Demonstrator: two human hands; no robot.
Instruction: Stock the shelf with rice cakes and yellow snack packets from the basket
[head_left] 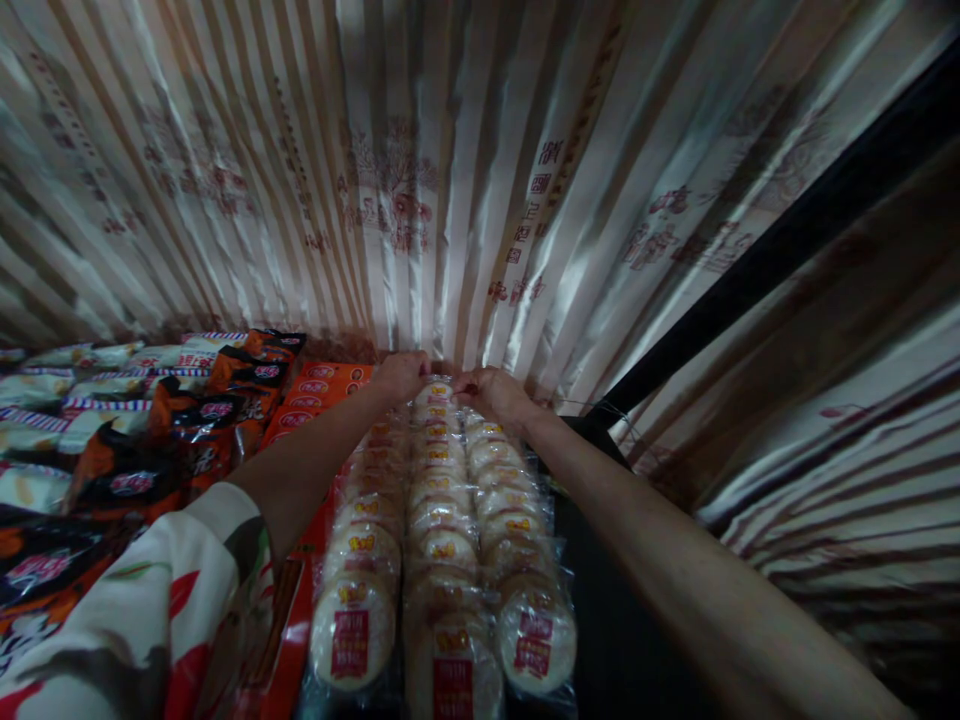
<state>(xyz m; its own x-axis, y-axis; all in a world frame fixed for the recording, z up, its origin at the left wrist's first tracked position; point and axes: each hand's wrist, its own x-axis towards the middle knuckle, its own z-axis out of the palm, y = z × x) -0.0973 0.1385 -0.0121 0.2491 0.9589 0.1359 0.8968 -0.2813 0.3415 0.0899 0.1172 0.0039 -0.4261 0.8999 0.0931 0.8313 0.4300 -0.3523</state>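
Both hands reach to the far end of three rows of round, pale flat cakes in clear wrappers with red and yellow print. My left hand [405,378] is closed at the left edge of the farthest wrapped cake [438,392] in the middle row. Its fingertips are partly hidden. From the right, my right hand [495,393] pinches the same wrapper's edge with curled fingers. Overlapping wrapped cakes [442,548] run from there toward me. The left row [361,548] and the right row [519,528] lie on either side.
Orange packets [319,385] lie left of the cakes, beside black-and-orange bags [214,410] and pale snack packs [105,385]. A pleated, printed curtain [450,200] hangs behind the goods. A dark bar [750,260] slants across the right side, above a dark surface [607,600].
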